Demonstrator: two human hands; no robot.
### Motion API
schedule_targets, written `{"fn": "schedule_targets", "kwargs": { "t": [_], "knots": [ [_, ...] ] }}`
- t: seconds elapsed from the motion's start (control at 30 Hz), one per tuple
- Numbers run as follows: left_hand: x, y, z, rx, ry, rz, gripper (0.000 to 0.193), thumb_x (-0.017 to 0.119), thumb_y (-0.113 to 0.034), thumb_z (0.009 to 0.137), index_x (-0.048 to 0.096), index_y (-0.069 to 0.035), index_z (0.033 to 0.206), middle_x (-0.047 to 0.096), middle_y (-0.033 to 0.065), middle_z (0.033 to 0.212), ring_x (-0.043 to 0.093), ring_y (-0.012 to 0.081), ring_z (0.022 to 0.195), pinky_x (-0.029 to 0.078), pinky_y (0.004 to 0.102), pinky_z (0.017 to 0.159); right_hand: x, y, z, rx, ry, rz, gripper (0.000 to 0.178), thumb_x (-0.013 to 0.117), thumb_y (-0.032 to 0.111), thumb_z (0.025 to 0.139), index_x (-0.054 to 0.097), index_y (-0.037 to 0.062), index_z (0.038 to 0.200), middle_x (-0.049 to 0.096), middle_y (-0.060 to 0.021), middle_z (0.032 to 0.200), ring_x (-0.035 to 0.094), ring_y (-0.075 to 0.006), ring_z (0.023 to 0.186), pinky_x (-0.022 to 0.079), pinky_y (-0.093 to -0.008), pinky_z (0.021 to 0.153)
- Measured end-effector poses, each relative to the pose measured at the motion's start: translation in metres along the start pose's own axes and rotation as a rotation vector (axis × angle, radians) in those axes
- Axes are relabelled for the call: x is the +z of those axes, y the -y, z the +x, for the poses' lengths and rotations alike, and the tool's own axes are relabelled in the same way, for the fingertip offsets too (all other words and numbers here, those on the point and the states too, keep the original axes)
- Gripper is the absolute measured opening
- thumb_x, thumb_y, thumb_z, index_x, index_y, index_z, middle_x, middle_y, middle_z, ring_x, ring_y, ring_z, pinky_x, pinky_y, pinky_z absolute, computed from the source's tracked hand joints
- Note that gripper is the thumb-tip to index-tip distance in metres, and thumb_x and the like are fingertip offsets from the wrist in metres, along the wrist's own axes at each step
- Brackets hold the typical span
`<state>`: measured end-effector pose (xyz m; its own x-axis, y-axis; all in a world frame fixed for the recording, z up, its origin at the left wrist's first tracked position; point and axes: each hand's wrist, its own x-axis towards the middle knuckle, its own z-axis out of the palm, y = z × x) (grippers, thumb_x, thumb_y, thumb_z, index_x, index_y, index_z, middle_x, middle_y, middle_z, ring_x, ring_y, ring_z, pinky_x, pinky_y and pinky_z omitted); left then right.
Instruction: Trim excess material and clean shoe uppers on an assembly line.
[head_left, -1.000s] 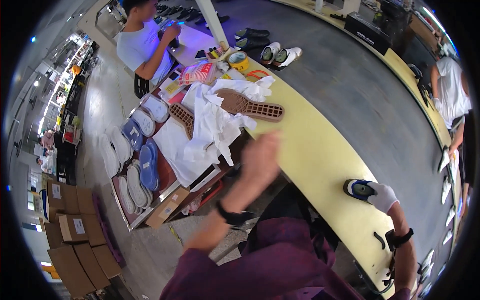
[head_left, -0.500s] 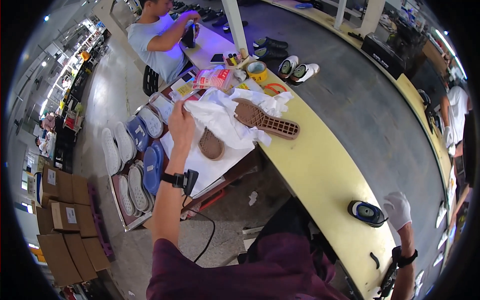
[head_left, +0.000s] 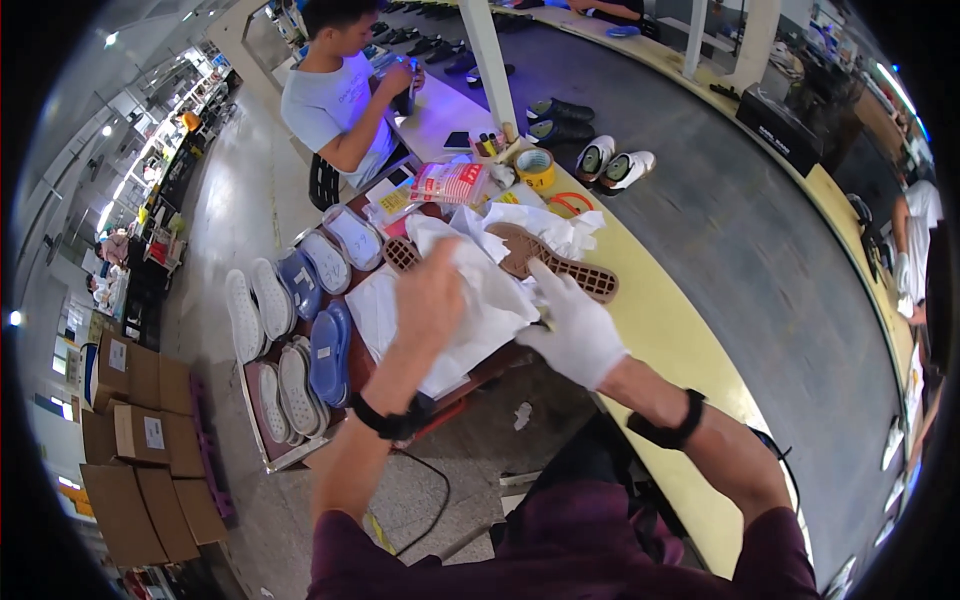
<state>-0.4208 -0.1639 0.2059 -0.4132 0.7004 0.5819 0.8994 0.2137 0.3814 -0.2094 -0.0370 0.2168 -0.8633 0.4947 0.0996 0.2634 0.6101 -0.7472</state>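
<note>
At the left, white soles [head_left: 243, 315] and blue soles [head_left: 330, 352] lie in rows on the red desk [head_left: 295, 457], beside the paper [head_left: 375, 315]. Just right of them, a lattice sole [head_left: 402, 254], brown and partly hidden, lies by the upper edge of the paper. The left hand [head_left: 430, 300], bare and blurred, is over the white sheets; I cannot tell whether its fingers pinch one or only pass above. The right hand [head_left: 575, 335], gloved, reaches in to the paper's right edge, fingers parted, thumb low; whether they grip the sheet I cannot tell. Beyond its fingertips a second brown sole [head_left: 520, 245] lies on crumpled paper, its heel end out over the yellow desk [head_left: 690, 370]. The step in hand looks to be handling the paper with both hands, between the two brown soles. The next move, as I judge it, calls for a sure hold on the loose sheet, pinched at its edge, with the right fingers kept from nudging the nearby sole.
</note>
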Motion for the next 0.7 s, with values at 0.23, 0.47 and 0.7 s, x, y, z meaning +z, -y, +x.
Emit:
{"fn": "schedule_targets", "kwargs": {
  "t": [0.23,0.47,0.7],
  "knots": [
    [0.038,-0.032,-0.04,0.208,0.022,-0.206,0.046,0.071,-0.013,0.097,0.063,-0.004,0.142,0.075,0.0222,0.123,0.073,0.0436,0.11,0.058,0.0491,0.091,0.06,-0.09,0.094,-0.486,-0.104,-0.023,0.065,0.079,0.015,0.085,0.061,0.0109,0.147,0.073,-0.0185,0.113,0.073,-0.0407,0.106,0.059,-0.0482,0.093],
    [0.077,0.091,-0.042,-0.223,0.051,0.002,0.103,0.083,-0.046,0.092,0.031,0.003,0.167,0.034,0.0302,0.172,0.031,0.045,0.161,0.025,0.0567,0.131,0.014,-0.131,0.139,0.594,-0.029,1.247,0.024,0.068,0.016,0.101,0.067,0.0052,0.123,0.074,-0.0165,0.109,0.076,-0.0306,0.089,0.063,-0.0473,0.082],
    [0.158,0.059,0.042,-0.249,0.321,0.107,0.143,0.089,-0.072,0.07,0.02,0.002,0.171,0.022,0.0258,0.179,0.013,0.0419,0.168,0.01,0.0649,0.133,-0.035,-0.172,0.141,0.344,-0.377,0.067,0.022,0.07,0.021,0.1,0.074,-0.0002,0.107,0.079,-0.016,0.095,0.079,-0.0339,0.089,0.062,-0.0451,0.074]
  ]
}}
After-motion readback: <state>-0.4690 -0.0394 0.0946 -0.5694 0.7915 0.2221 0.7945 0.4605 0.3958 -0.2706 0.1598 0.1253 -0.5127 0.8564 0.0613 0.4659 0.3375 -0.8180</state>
